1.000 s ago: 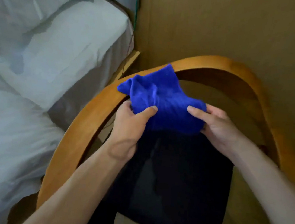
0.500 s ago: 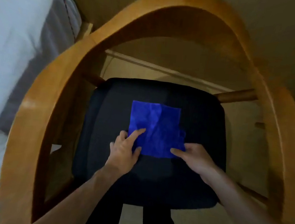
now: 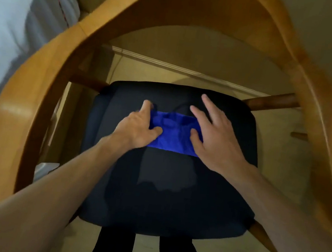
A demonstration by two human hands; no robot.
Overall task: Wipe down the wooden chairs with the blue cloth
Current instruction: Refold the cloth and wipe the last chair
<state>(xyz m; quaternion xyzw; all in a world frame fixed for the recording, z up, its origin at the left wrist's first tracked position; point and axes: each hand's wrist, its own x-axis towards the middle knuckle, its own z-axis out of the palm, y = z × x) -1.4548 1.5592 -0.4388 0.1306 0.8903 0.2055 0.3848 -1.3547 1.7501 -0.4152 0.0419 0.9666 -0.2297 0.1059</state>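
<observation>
Pinching the left edge of the crumpled blue cloth with my left hand, I rest my right hand on its right side with straight fingers, hiding that edge. The cloth lies on the dark padded seat of the curved light wooden chair, blurred at its sides.

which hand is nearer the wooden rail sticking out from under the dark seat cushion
Right. The right hand rests on the blue cloth's rail-side edge; the left hand grips the cloth's opposite edge, farther from the wooden rail.
</observation>
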